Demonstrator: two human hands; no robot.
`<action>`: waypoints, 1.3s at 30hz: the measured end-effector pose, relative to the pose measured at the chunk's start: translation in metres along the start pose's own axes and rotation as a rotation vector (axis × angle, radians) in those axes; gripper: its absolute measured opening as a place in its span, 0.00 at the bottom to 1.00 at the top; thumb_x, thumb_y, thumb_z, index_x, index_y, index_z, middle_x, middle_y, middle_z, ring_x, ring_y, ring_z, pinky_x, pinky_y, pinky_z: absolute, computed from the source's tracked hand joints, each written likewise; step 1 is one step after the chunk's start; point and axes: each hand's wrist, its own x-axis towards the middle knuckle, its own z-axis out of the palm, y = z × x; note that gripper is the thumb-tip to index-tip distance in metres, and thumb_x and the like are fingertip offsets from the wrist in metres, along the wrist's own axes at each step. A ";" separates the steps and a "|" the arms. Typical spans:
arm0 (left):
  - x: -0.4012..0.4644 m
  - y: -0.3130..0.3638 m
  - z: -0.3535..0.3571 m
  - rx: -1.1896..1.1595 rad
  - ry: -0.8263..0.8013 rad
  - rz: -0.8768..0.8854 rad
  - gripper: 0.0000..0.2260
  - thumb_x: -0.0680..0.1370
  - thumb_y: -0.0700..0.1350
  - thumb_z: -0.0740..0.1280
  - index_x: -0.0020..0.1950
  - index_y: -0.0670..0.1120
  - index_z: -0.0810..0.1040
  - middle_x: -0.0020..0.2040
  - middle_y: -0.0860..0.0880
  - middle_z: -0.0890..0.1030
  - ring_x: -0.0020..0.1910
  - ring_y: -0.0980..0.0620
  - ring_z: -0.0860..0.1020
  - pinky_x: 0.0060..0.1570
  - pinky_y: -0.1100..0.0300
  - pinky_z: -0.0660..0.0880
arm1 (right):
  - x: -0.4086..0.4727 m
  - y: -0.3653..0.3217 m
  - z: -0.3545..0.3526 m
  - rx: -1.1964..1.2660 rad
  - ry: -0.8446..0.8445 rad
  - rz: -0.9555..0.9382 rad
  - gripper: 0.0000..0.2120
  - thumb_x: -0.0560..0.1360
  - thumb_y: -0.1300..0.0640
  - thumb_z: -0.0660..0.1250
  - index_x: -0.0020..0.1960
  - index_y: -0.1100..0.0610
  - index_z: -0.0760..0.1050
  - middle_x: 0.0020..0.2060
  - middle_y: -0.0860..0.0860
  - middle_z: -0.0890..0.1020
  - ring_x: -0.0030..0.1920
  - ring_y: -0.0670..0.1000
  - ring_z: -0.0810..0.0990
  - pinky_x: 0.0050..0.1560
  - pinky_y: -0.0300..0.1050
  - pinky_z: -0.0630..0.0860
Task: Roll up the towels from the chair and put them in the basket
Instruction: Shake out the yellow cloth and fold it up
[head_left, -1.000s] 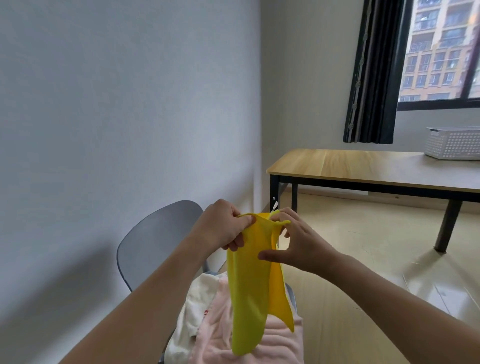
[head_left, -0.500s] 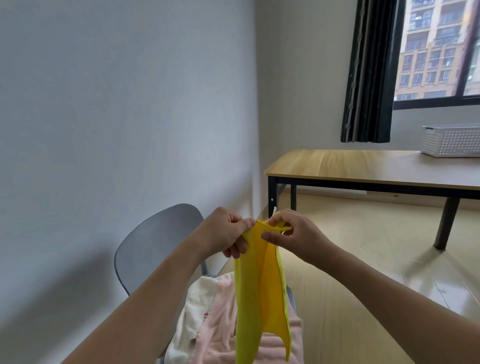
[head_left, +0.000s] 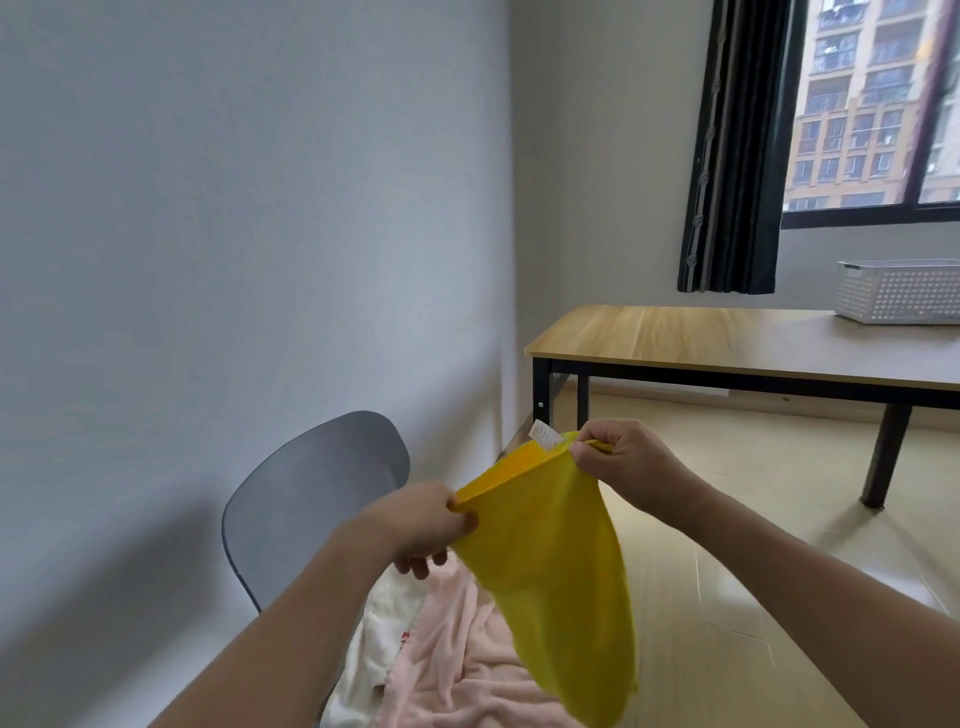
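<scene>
Yellow towel (head_left: 556, 561) stretched between both hands above the grey chair (head_left: 311, 499), top edge taut, rest hanging down in front of the seat. Left hand (head_left: 421, 525) pinched shut on the lower-left corner, right hand (head_left: 618, 457) clenched on the upper-right corner, higher and farther out, with a white tag (head_left: 545, 435) sticking up just beside it. Pink towel (head_left: 467, 654) and white towel (head_left: 379, 639) heaped on the seat under the yellow one. White basket (head_left: 898, 291) well apart, on the far right of the wooden table (head_left: 701, 338) under the window
</scene>
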 end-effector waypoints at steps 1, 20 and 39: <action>0.002 -0.004 0.001 0.050 0.046 -0.004 0.13 0.80 0.51 0.57 0.48 0.43 0.75 0.41 0.44 0.82 0.31 0.49 0.78 0.29 0.61 0.74 | 0.000 0.003 -0.005 -0.040 -0.017 -0.020 0.14 0.78 0.58 0.63 0.35 0.63 0.74 0.28 0.49 0.72 0.31 0.45 0.70 0.34 0.40 0.69; -0.016 -0.013 -0.011 -0.005 0.775 0.261 0.08 0.78 0.45 0.64 0.40 0.47 0.77 0.35 0.53 0.73 0.35 0.52 0.72 0.32 0.61 0.64 | -0.011 0.012 -0.011 -0.325 -0.043 -0.243 0.04 0.82 0.53 0.55 0.56 0.47 0.64 0.40 0.45 0.77 0.38 0.51 0.78 0.36 0.42 0.77; -0.003 -0.014 -0.009 -0.188 0.612 0.296 0.03 0.77 0.44 0.68 0.43 0.48 0.79 0.31 0.55 0.72 0.31 0.57 0.70 0.30 0.69 0.65 | 0.012 0.028 0.007 -0.401 -0.033 0.012 0.07 0.77 0.61 0.64 0.41 0.54 0.75 0.34 0.49 0.77 0.37 0.50 0.77 0.36 0.36 0.73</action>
